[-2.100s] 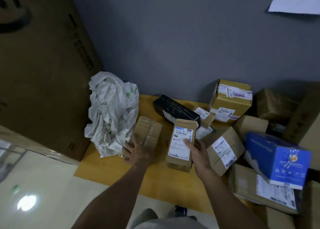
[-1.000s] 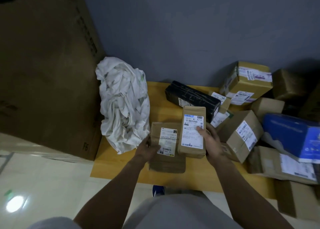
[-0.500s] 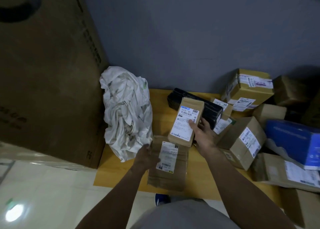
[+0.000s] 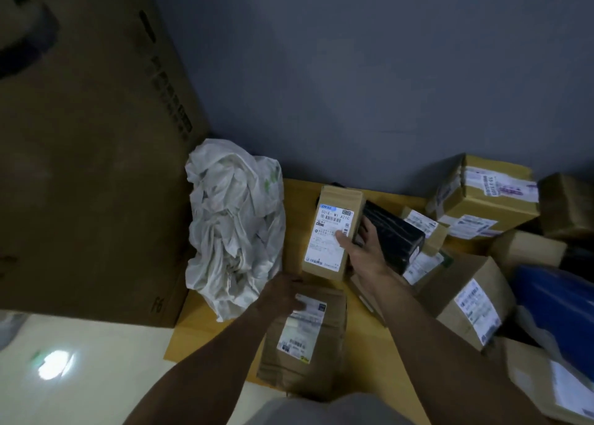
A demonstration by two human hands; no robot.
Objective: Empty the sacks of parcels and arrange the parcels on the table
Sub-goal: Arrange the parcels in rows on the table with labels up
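A crumpled white sack (image 4: 236, 225) lies at the left end of the wooden table (image 4: 369, 370). My right hand (image 4: 363, 247) grips a slim brown parcel with a white label (image 4: 334, 231), thumb on the label, at the back of the table beside the sack. My left hand (image 4: 284, 291) rests on the top left corner of a flat brown parcel (image 4: 305, 341) lying near the table's front edge; its fingers are partly hidden. A long black parcel (image 4: 395, 235) lies just right of the slim one.
Several brown cartons crowd the right side, among them a large labelled one (image 4: 482, 199) at the back and another (image 4: 472, 299) nearer. A blue box (image 4: 556, 296) sits at the far right. A tall cardboard carton (image 4: 86, 135) stands on the left; a grey wall is behind.
My right hand has carried the slim labelled parcel away from me toward the back of the table. My left hand has turned the flat parcel label up and stays on it near the front edge.
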